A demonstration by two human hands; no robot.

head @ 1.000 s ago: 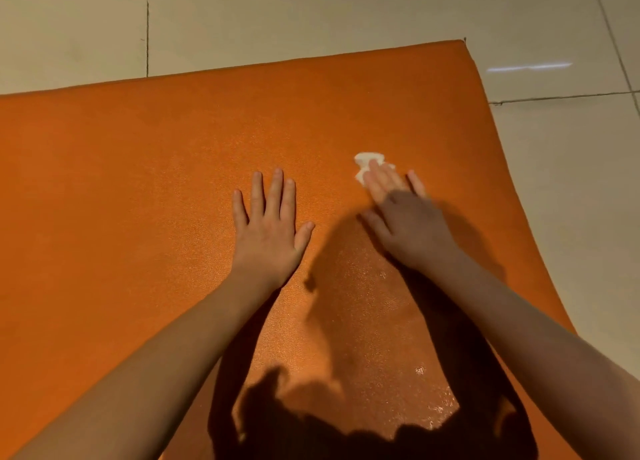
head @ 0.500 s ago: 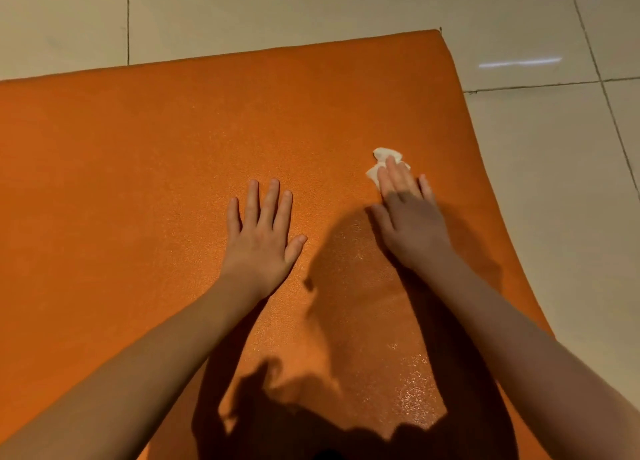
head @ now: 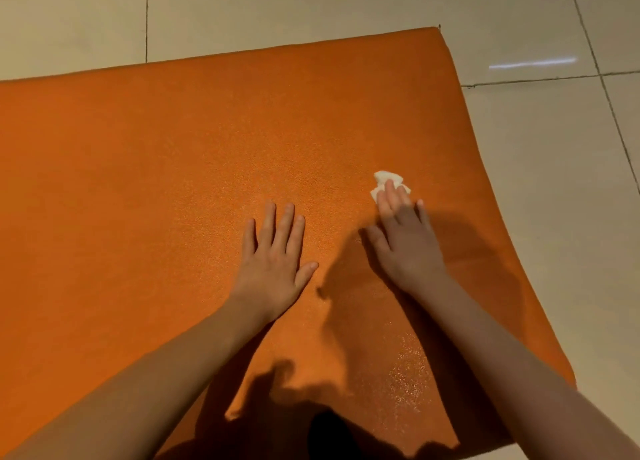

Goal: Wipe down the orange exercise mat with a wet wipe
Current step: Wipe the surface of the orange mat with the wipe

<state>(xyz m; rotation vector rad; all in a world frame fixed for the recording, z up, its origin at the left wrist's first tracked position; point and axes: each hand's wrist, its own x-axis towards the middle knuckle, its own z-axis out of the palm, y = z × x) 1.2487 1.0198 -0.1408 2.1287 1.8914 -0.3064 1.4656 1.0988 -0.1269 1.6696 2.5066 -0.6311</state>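
The orange exercise mat point(head: 145, 168) lies flat on the tiled floor and fills most of the head view. A small crumpled white wet wipe point(head: 385, 179) sits on the mat's right part, its near half hidden under my fingers. My right hand point(head: 403, 243) presses it down with straight fingers, palm toward the mat. Flat on the mat to its left lies my left hand point(head: 273, 262), fingers spread, holding nothing. A wet sheen shows on the mat below and between my hands.
Beige floor tiles point(head: 554, 189) with dark grout lines surround the mat at the back and right. The mat's right edge point(head: 485, 168) runs a short way right of the wipe. My shadow falls on the mat's near part.
My right hand has slid the wipe to the right, toward the mat's right edge. My left hand has stayed flat in place.
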